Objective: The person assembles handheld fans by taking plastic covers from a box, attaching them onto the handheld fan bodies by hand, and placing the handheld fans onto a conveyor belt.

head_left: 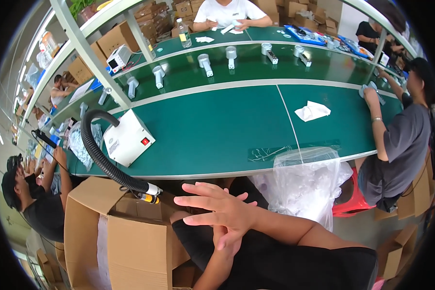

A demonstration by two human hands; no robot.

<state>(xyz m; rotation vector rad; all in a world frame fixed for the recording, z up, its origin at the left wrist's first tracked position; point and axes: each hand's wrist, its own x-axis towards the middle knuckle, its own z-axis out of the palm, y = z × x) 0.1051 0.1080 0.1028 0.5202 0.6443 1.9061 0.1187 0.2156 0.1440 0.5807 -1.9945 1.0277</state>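
The counter [203, 130] was widest, a smooth matte green sheet with a pale seam; beyond it ran a glossier green belt [188, 79]. At the lower left gaped a brown carton [140, 251], flat-walled and stiff. A clear bag [309, 181], thin and crinkled, hung over the counter's near edge, stuffed with whitish film. The machine [129, 140], a white metal-looking box with a red switch, sat on the counter's left. Its hose [88, 145], black, ribbed and bent in an arch, came down to the near side, its tip just left of the fingers.

The right hand [222, 208] was open and empty, fingers spread leftward, crossing over the left hand [228, 250], which was mostly hidden; whether it held anything could not be told. This looked like a pause between handlings; any reach would first call for uncrossing the hands.

Smaller still were smooth grey parts [231, 58] spaced along the belt, a crumpled white sheet [313, 111], and thin pale strips [270, 153] near the edge.
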